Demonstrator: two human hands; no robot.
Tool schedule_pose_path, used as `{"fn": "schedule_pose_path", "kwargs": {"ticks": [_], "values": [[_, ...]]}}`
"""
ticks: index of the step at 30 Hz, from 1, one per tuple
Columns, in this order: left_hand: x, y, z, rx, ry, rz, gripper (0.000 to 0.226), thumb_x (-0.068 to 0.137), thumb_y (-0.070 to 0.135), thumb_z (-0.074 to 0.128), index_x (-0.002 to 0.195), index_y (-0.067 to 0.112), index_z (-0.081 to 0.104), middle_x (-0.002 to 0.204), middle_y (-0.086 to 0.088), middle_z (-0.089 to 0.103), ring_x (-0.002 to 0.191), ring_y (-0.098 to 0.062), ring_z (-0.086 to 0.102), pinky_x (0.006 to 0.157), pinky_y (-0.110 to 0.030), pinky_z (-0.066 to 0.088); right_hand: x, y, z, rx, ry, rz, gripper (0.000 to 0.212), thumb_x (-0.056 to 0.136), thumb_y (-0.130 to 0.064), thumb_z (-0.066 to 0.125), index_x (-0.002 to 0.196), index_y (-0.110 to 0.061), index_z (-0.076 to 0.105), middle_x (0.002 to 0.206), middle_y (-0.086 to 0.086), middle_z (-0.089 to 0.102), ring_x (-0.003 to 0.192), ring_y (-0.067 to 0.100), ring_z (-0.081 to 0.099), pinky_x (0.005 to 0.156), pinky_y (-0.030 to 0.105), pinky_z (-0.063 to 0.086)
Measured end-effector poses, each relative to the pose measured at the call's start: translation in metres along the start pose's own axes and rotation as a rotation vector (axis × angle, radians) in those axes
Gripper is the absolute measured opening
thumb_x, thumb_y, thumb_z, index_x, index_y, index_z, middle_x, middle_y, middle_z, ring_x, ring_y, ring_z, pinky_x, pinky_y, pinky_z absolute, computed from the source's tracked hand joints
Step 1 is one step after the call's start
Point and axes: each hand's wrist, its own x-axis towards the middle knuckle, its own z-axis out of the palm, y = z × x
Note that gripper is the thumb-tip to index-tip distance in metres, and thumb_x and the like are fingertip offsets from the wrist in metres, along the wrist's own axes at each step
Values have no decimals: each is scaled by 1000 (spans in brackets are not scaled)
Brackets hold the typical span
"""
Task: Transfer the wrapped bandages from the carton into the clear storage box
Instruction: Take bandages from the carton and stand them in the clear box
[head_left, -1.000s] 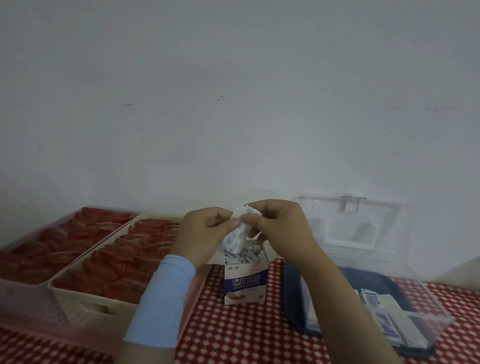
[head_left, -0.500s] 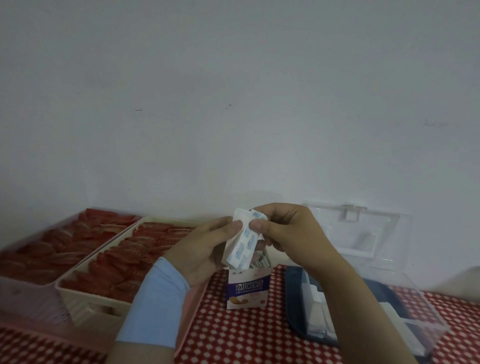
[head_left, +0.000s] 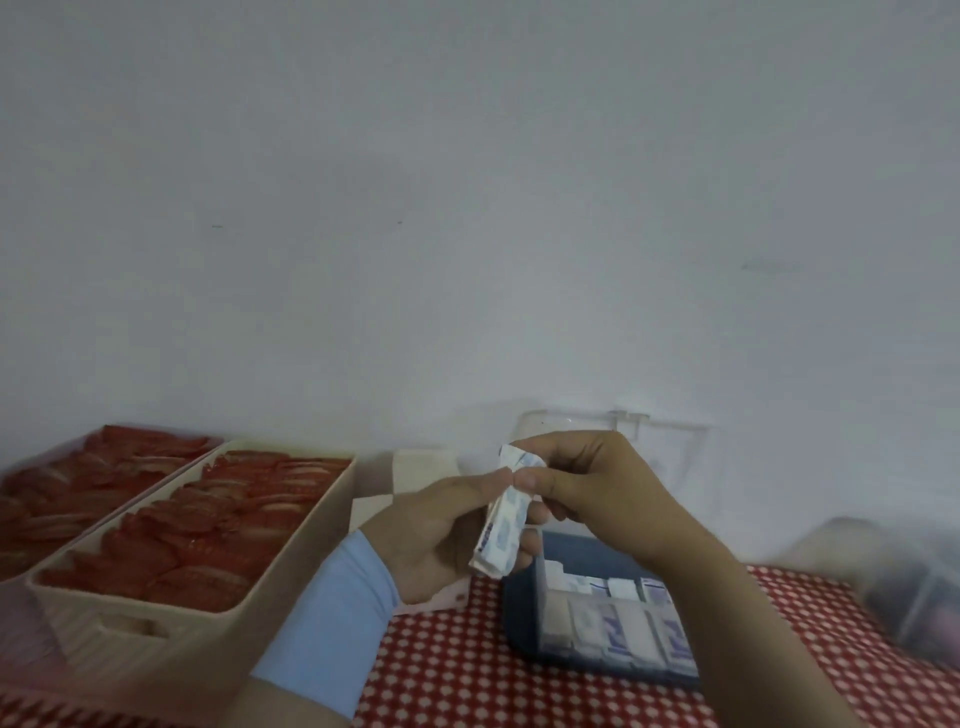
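Observation:
A stack of white-and-blue wrapped bandages (head_left: 500, 525) stands upright between both hands, above the table. My left hand (head_left: 441, 540) cups the stack from the left, thumb on its top. My right hand (head_left: 587, 488) pinches the stack's upper end. The carton (head_left: 415, 478) is mostly hidden behind my left hand; only its pale open flaps show. The clear storage box (head_left: 524, 618) with a dark blue base sits just right of the stack, its lid (head_left: 665, 441) open against the wall. Several wrapped bandages (head_left: 613, 623) lie inside.
Two cream baskets of red packets (head_left: 208, 525) fill the left side of the red-and-white checked tablecloth (head_left: 447, 665). A blurred clear container (head_left: 914, 587) stands at the right edge. A plain white wall rises close behind everything.
Both hands carried the bandage stack to the right, away from the carton and toward the clear box. The view shifted, so the box's contents show more plainly.

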Motion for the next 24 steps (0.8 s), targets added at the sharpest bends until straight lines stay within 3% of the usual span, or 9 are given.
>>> {"fn": "schedule_pose_path", "kwargs": {"ticks": [4, 6, 9, 14, 17, 20, 22, 24], "values": [[7, -14, 10, -100, -115, 21, 33, 74, 16, 74, 101, -2, 75, 94, -18, 72, 78, -27, 72, 69, -37, 60, -18, -2, -16, 20, -3, 3, 27, 95, 2, 60, 111, -13, 76, 75, -3, 71, 68, 10, 55, 63, 23, 47], [10, -21, 22, -109, -75, 54, 16, 79, 13, 74, 89, 1, 79, 86, -15, 72, 73, -24, 72, 65, -35, 60, -25, -3, -24, -26, -12, -4, 30, 98, 1, 56, 119, -13, 72, 68, -10, 65, 61, 5, 52, 60, 19, 46], [13, -29, 37, -116, 3, 71, 19, 84, 19, 73, 87, 0, 77, 82, -14, 70, 66, -23, 70, 57, -32, 59, -33, -2, -31, -88, 1, -14, 34, 99, -2, 56, 127, -17, 67, 62, -13, 60, 57, 4, 49, 58, 17, 45], [17, -30, 49, 10, 4, 92, 18, 82, 17, 67, 83, 4, 79, 87, -17, 73, 75, -24, 73, 67, -35, 62, -42, 3, -40, -75, 32, 13, 38, 99, -6, 57, 132, -23, 65, 64, -12, 61, 60, 5, 54, 64, 18, 48], [18, -30, 53, 96, 29, 101, 23, 78, 17, 65, 95, 2, 71, 94, -17, 74, 78, -27, 74, 70, -38, 62, -45, 3, -43, -150, 103, 5, 45, 95, -10, 65, 133, -32, 60, 93, -12, 67, 67, 10, 65, 71, 22, 54], [23, -34, 54, 85, 89, 108, 24, 79, 18, 68, 96, 2, 65, 94, -17, 72, 78, -30, 73, 66, -37, 60, -48, 5, -40, -195, 147, 11, 28, 92, -18, 69, 111, -36, 57, 118, -7, 61, 80, 10, 68, 67, 21, 57], [25, -35, 53, 41, 115, 114, 29, 79, 20, 67, 100, 0, 64, 90, -19, 68, 73, -28, 71, 60, -35, 60, -49, 9, -38, -264, 121, -36, 17, 91, -22, 69, 93, -33, 58, 128, -15, 56, 100, -1, 62, 75, 22, 56], [28, -37, 48, 17, 121, 137, 29, 82, 21, 66, 102, 0, 66, 90, -17, 68, 74, -26, 71, 59, -33, 59, -50, 11, -37, -335, 29, -61, 16, 83, -26, 75, 88, -31, 60, 136, -28, 48, 119, -10, 50, 88, 13, 45]]}}
